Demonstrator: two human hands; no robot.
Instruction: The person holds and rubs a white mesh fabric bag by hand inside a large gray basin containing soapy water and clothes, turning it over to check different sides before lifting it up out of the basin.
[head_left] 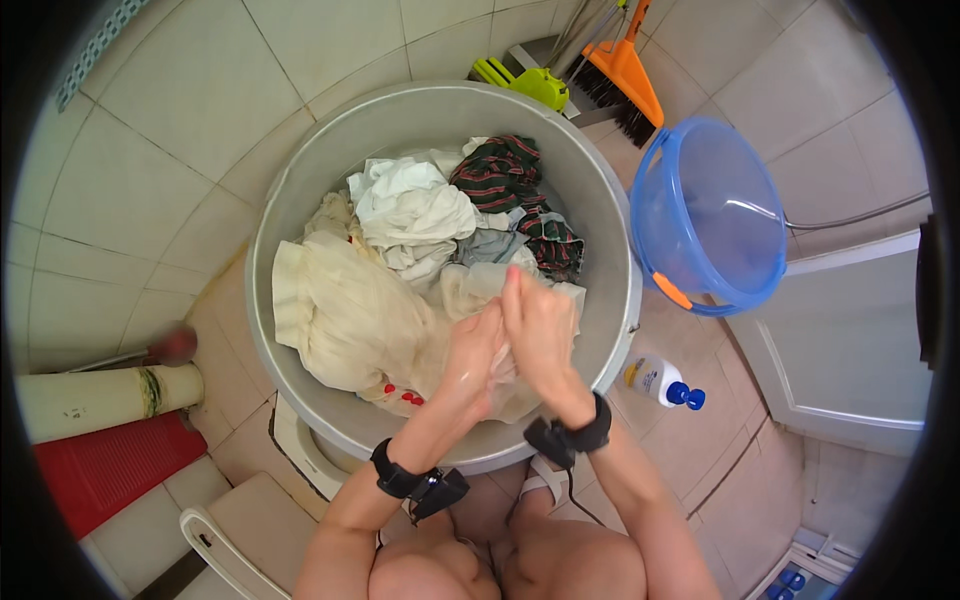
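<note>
A wide grey metal basin [262, 300] stands on the floor before me, with a heap of laundry in it. Both fists meet over its near side: my left hand [474, 350] and my right hand [540, 322] are closed side by side on a sheer cream cloth [360, 310]. The cloth spreads left from my fists, and the part inside my fingers is hidden. Beyond it lie a crumpled white cloth [410, 205] and a dark cloth with red stripes [500, 175]. A grey cloth [490, 247] sits between them. Small red spots show near the basin's near rim.
Right of the basin stands a blue bucket [655, 235], and a white bottle with a blue cap [660, 382] is on the tiles. Behind are an orange broom [625, 75] and a lime-green tool [535, 85]. A red ridged board [120, 475] lies left; tiled walls curve around.
</note>
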